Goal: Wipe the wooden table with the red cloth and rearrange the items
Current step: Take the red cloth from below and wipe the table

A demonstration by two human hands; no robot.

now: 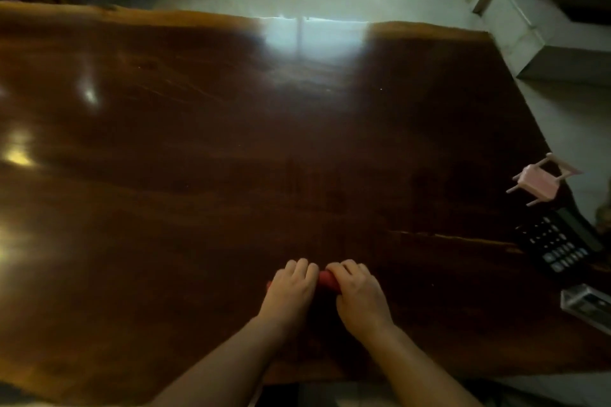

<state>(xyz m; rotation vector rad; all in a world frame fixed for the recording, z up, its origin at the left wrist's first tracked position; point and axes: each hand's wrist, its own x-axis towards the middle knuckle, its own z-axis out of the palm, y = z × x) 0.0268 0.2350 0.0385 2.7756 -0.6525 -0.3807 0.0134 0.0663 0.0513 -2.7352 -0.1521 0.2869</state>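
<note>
Wooden table: filling most of the view, dark and glossy, throwing back bright glare at its far edge and left side; every place below is being given relative to it.
Calculator: lying at the table's right edge, near the right corner closest to the person.
Clear box: sitting at the table's right edge, nearer the person than the calculator.
Pink toy chair: lying tipped over at the table's right edge, just beyond the calculator.
Left hand: pressing palm-down near the table's near edge, fingers curled over the red cloth and covering that end of it.
Right hand: lying just beside the left, fingers bent and gripping the cloth's other end.
Red cloth: bunched small under both hands; only a strip between them is showing.
Risk: a wide sweep to the right is likely knocking the toy chair or calculator off the edge; a cloth this bunched is probably leaving streaks.
</note>
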